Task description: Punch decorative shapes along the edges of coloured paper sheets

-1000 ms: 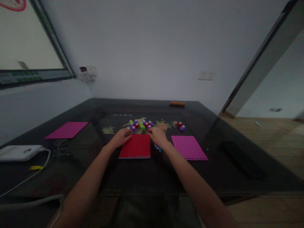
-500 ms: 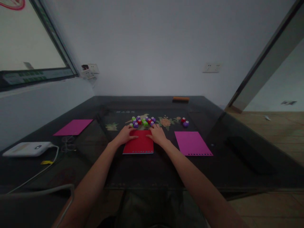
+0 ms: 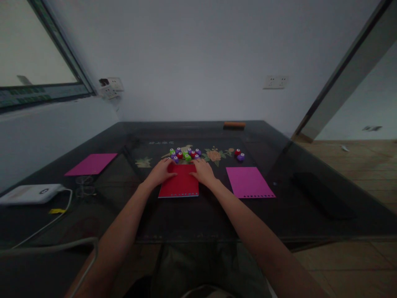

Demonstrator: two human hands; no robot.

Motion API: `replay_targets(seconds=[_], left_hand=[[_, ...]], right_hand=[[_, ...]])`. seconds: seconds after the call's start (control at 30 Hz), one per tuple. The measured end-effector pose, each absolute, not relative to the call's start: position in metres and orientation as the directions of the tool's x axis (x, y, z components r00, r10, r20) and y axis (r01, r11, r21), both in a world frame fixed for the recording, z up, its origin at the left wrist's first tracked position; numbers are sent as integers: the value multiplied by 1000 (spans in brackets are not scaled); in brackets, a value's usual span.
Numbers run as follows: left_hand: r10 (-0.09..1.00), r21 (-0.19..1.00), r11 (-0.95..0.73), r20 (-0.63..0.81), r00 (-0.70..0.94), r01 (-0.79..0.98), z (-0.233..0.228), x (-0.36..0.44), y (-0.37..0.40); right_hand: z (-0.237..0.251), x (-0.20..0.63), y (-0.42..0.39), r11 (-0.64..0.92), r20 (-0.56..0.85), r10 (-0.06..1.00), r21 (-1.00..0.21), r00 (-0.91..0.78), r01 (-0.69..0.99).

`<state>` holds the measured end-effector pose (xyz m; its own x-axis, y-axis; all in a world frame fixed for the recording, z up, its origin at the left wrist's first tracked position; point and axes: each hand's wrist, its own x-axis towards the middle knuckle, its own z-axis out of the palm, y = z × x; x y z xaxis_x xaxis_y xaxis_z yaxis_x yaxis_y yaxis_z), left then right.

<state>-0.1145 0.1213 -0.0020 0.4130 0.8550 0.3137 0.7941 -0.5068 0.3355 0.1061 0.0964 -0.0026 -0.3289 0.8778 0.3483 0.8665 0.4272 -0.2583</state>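
A red sheet of paper [image 3: 180, 182] lies before me on the dark table, with holes along its near edge and a pale-blue edge showing beneath. My left hand [image 3: 161, 170] rests at its far left corner, thumb stretched over the paper and apart from the fingers. At the far right corner lies my right hand [image 3: 203, 170], its thumb also pointing inward over the sheet. Both hands are open, touching the paper. Just beyond the fingertips sits a cluster of small round eyeball-like toys [image 3: 187, 157] in green, purple and red; the hands partly cover the nearest ones.
Magenta sheets lie to the right [image 3: 249, 182] and far left [image 3: 92, 164]. A red toy [image 3: 237, 152] and a purple toy [image 3: 241, 157] sit apart. A white device [image 3: 32, 193] with a cable is at left, a dark slab [image 3: 322, 195] at right, an orange-brown bar [image 3: 234, 124] at the back.
The whole scene has shifted slightly up and left as the camera moved. My hands stay at the red sheet's far corners, with little visible change in their pose.
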Motion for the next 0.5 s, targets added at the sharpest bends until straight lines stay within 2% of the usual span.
replay_targets(seconds=[0.13,0.23,0.37,0.5], left_hand=[[885,419,-457,305,353,784,2,-115,119],[903,477,-418,309,298,773,5,-117,119],[924,558,-360,321,205,748,11,-120,120],[960,750,-265,262,96,607,20,-122,117]], right_hand=[[-2,107,96,431,351,877,-271,-329,861],[-2,107,96,429,378,877,-338,-297,838],[-3,108,101,401,369,906,-584,-209,706],[-6,109,109,245,223,969,-885,-102,397]])
